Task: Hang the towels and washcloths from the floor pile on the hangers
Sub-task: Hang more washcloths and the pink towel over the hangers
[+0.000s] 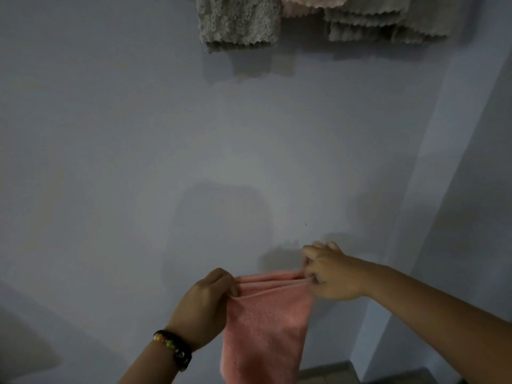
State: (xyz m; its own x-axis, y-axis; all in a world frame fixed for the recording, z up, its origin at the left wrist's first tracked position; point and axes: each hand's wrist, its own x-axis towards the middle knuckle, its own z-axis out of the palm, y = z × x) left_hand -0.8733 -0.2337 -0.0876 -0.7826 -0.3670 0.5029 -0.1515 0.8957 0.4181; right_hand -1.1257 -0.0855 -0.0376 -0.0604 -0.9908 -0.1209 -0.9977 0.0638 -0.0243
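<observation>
Two hands [205,300] [329,275], one pink washcloth [266,328]

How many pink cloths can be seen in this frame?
2. One pink cloth is stretched between the left hand and right hand. Another pink cloth hangs at the top edge among grey ones, mostly cropped; more may be hidden.

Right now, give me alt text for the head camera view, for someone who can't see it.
Two bare hands, left hand and right hand, hold a folded pink towel stretched by its top edge before a pale blue wall. Grey and pink cloths already hang at the top of the view.
</observation>
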